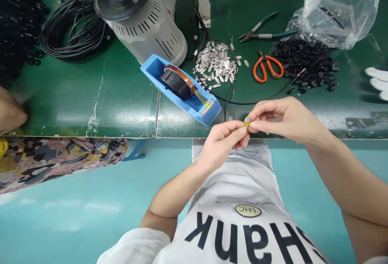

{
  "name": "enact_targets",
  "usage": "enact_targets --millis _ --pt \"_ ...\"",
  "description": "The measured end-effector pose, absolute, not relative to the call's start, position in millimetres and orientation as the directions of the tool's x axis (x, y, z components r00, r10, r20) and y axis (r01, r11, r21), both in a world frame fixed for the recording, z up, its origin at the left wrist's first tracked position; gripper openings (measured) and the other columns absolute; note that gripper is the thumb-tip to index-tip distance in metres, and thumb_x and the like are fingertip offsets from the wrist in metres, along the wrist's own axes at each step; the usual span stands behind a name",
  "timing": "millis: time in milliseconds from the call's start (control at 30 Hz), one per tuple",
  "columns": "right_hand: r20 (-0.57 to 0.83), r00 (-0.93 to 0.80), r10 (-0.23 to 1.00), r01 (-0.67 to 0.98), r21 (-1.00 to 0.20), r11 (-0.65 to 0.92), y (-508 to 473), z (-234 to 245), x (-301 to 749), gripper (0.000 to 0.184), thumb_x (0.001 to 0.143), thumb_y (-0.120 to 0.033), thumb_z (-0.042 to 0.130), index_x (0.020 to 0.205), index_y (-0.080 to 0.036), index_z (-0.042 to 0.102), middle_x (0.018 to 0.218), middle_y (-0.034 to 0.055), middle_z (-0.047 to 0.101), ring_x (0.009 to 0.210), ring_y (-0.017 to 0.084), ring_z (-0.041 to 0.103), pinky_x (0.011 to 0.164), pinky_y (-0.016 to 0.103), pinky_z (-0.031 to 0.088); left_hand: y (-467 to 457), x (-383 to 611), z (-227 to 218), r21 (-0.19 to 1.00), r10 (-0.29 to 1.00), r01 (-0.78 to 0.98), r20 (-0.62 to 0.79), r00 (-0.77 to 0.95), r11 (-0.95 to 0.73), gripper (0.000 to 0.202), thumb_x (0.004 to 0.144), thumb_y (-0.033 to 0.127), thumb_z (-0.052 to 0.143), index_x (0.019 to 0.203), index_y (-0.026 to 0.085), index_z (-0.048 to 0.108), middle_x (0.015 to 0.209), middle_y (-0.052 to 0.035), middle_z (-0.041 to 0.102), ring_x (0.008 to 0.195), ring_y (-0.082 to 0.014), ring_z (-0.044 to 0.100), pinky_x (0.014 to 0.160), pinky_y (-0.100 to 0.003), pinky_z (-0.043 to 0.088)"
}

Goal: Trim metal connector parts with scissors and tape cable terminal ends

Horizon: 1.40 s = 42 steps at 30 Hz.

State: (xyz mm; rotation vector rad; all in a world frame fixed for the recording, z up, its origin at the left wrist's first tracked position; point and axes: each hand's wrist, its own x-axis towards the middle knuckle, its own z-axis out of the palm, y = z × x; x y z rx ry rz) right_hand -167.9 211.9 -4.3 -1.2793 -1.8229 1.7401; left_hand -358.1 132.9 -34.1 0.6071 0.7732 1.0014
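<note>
The left hand [222,138] and right hand [285,119] had fingers clamped on the connector [247,119], near the bench's front edge [127,136]. Likely light, stiff and slick, with flimsy tape [246,124], it seemed best pinched flat.

Bright, diffuse light covers the left hand [221,140] and right hand [287,120]; the small metal piece [247,121] between them lacks fine detail. Left of them, pale glare streaks the blue floor [100,207] and green tabletop [124,112]; farther off, black parts [18,21] merge darkly.
</note>
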Motion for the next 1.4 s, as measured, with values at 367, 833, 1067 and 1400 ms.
enact_targets --millis 367,833,1067,1400 --pt "-0.384 -0.459 0.801 0.403 -0.893 -0.198 204 0 -173 0.005 0.078 -0.023 0.075 0.078 -0.02 0.071 0.068 0.0001 0.066 0.06 0.011 0.055 0.055 0.025 0.046 138 -350 -36 0.854 0.899 -0.339 -0.285 0.331 0.395 0.034 0.095 0.04 0.064 0.074 0.014 0.059 0.065 0.0001 0.052 0.058 -0.0079 0.038 0.054 -0.024 0.029" --pt "-0.329 -0.487 0.809 0.227 -0.942 -0.247 196 -13 -160 0.018 0.086 -0.037 0.076 0.08 -0.021 0.072 0.073 0.0007 0.071 0.065 0.013 0.06 0.063 0.027 0.049 141 -350 -34 0.931 0.895 -0.117 -0.289 0.338 0.345 0.03 0.097 0.04 0.06 0.086 0.013 0.068 0.068 -0.0003 0.054 0.062 -0.0092 0.043 0.057 -0.024 0.034" --pt "-0.174 -0.417 0.892 0.506 -0.86 0.069 187 -5 -156 0.018 0.089 -0.03 0.066 0.071 -0.024 0.065 0.069 -0.0009 0.065 0.066 0.015 0.056 0.064 0.031 0.045 135 -340 -27 0.979 0.958 0.128 -0.184 0.22 0.159 0.021 0.098 0.033 0.056 0.091 0.016 0.067 0.067 0.0011 0.057 0.06 -0.0094 0.046 0.058 -0.024 0.035" --pt "-0.198 -0.423 0.884 0.513 -0.856 0.054 181 -2 -149 0.02 0.091 -0.034 0.065 0.073 -0.025 0.065 0.07 -0.0008 0.065 0.064 0.015 0.055 0.061 0.031 0.041 142 -339 -34 0.983 0.953 0.059 -0.18 0.242 0.171 0.018 0.091 0.021 0.059 0.075 0.015 0.064 0.064 -0.0007 0.065 0.06 -0.011 0.06 0.06 -0.023 0.046"
